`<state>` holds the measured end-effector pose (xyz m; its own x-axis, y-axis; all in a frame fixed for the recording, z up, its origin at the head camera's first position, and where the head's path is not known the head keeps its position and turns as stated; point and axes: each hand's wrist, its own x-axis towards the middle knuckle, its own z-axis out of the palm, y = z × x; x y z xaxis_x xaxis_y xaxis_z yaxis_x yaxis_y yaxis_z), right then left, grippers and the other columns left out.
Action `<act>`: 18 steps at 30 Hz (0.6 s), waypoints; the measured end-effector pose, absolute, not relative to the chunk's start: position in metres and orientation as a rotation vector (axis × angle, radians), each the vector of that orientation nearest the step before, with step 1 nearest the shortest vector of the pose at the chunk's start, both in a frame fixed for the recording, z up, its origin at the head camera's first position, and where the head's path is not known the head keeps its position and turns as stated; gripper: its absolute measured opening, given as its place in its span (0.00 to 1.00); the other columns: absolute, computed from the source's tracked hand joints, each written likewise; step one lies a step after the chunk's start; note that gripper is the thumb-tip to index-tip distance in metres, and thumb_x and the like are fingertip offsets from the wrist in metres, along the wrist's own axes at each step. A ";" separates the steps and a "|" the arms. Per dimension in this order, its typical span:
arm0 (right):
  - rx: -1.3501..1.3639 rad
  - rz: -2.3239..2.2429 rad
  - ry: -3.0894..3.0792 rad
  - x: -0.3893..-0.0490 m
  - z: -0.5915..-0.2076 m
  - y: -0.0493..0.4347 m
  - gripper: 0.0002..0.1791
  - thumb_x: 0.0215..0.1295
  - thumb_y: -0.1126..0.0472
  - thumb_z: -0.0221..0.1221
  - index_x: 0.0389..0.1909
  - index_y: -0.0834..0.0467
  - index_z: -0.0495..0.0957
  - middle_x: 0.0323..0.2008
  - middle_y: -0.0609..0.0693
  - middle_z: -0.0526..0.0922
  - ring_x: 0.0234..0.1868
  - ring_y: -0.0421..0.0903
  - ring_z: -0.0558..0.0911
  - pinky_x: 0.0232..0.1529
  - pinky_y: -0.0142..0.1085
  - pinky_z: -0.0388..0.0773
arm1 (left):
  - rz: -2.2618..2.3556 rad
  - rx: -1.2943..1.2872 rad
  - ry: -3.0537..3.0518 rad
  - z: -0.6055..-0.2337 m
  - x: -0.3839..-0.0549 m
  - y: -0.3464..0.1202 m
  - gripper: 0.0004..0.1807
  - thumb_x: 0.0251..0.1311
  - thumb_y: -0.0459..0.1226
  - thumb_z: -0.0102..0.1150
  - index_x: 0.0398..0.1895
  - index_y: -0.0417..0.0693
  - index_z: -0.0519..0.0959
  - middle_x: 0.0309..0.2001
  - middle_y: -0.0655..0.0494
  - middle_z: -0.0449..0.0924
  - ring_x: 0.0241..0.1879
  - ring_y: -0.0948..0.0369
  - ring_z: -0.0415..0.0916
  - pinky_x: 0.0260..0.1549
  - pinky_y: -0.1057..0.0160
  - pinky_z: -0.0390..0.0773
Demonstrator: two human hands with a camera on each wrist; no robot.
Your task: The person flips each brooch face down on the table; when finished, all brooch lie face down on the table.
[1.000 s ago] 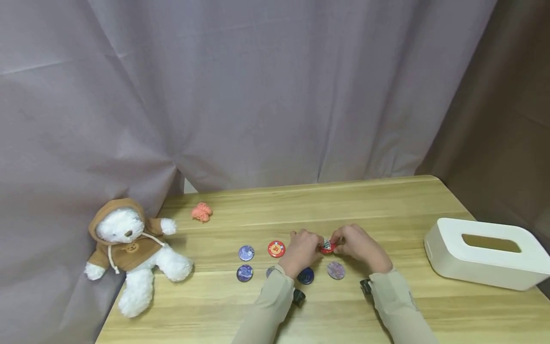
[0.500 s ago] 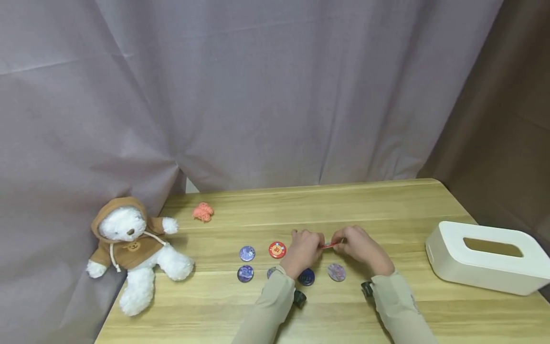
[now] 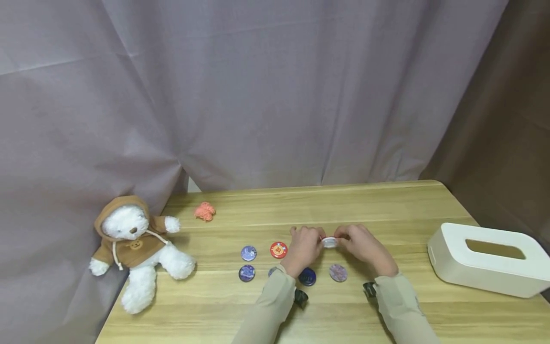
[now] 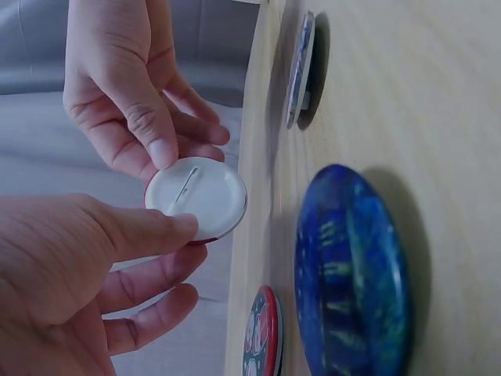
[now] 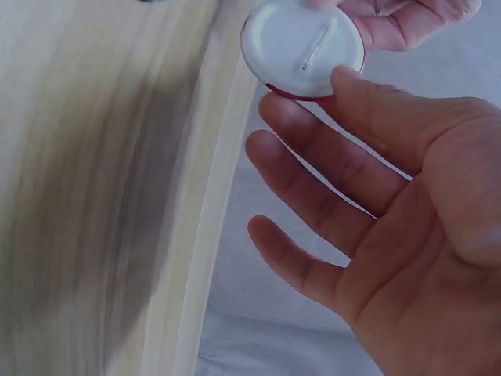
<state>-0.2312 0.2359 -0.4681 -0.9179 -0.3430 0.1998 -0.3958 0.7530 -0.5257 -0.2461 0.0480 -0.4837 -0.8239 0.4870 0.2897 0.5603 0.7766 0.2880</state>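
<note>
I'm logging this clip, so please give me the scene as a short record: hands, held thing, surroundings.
Left hand: pinches the badge
Right hand: pinches the same badge
Badge face: white back with pin showing
Other badges: on the table, either side of the left hand
At left: bear, pink yarn
At right: white box
Behind: grey curtain

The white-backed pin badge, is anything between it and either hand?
Nothing visible: the left hand and right hand both pinch the white-backed pin badge directly by its rim. The dark blue badge lies apart on the table.
</note>
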 end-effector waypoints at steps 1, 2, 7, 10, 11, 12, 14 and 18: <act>0.597 0.896 -2.855 -0.231 -0.468 0.235 0.03 0.63 0.68 0.65 0.31 0.58 0.84 0.29 0.45 0.84 0.31 0.42 0.78 0.37 0.43 0.76 | -0.562 -0.818 -2.769 -0.484 -0.246 0.048 0.01 0.61 0.40 0.69 0.33 0.55 0.86 0.30 0.64 0.85 0.35 0.60 0.81 0.49 0.40 0.70; 0.592 0.898 -2.850 -0.231 -0.468 0.235 0.03 0.62 0.69 0.66 0.31 0.59 0.85 0.29 0.45 0.84 0.31 0.42 0.78 0.37 0.43 0.76 | -0.585 -0.808 -2.771 -0.484 -0.246 0.049 0.01 0.61 0.39 0.69 0.33 0.55 0.85 0.29 0.64 0.85 0.35 0.60 0.81 0.49 0.41 0.70; 0.598 0.924 -2.824 -0.234 -0.470 0.232 0.07 0.56 0.74 0.66 0.33 0.60 0.85 0.29 0.46 0.85 0.32 0.43 0.79 0.38 0.44 0.78 | -0.723 -0.767 -2.793 -0.484 -0.248 0.050 0.04 0.60 0.36 0.69 0.36 0.53 0.83 0.29 0.63 0.84 0.35 0.62 0.80 0.51 0.43 0.68; 0.590 0.938 -2.828 -0.235 -0.473 0.233 0.09 0.53 0.75 0.66 0.33 0.60 0.85 0.28 0.46 0.84 0.31 0.42 0.78 0.37 0.42 0.77 | -0.783 -0.763 -2.813 -0.484 -0.247 0.052 0.07 0.60 0.35 0.69 0.39 0.52 0.81 0.27 0.64 0.82 0.33 0.64 0.79 0.53 0.44 0.67; 0.579 0.945 -2.835 -0.235 -0.474 0.233 0.09 0.52 0.76 0.66 0.33 0.61 0.84 0.27 0.46 0.83 0.30 0.42 0.77 0.36 0.41 0.76 | -0.789 -0.764 -2.821 -0.484 -0.247 0.053 0.08 0.60 0.34 0.69 0.40 0.51 0.80 0.27 0.64 0.82 0.33 0.64 0.79 0.53 0.44 0.67; 0.561 0.950 -2.846 -0.234 -0.475 0.233 0.10 0.51 0.76 0.66 0.33 0.61 0.84 0.26 0.45 0.81 0.29 0.41 0.76 0.34 0.40 0.75 | -0.791 -0.765 -2.829 -0.485 -0.246 0.053 0.09 0.60 0.34 0.69 0.41 0.51 0.79 0.26 0.65 0.81 0.33 0.64 0.79 0.53 0.45 0.66; 0.545 0.955 -2.855 -0.234 -0.478 0.234 0.11 0.49 0.77 0.66 0.32 0.61 0.81 0.24 0.45 0.78 0.27 0.41 0.73 0.31 0.38 0.73 | -0.786 -0.772 -2.834 -0.488 -0.245 0.056 0.10 0.60 0.34 0.68 0.41 0.51 0.78 0.27 0.65 0.81 0.33 0.65 0.79 0.51 0.47 0.67; 0.502 0.950 -2.874 -0.232 -0.483 0.236 0.14 0.47 0.77 0.66 0.32 0.60 0.76 0.23 0.44 0.73 0.25 0.41 0.71 0.29 0.35 0.70 | -0.756 -0.788 -2.833 -0.492 -0.242 0.059 0.10 0.60 0.34 0.68 0.41 0.51 0.77 0.28 0.65 0.81 0.33 0.65 0.80 0.48 0.47 0.68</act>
<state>-0.2325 0.2359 -0.4825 -0.9439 -0.2833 0.1699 -0.3288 0.7551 -0.5673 -0.2420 0.0587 -0.4921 -0.8601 0.4570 0.2267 0.5092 0.7419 0.4363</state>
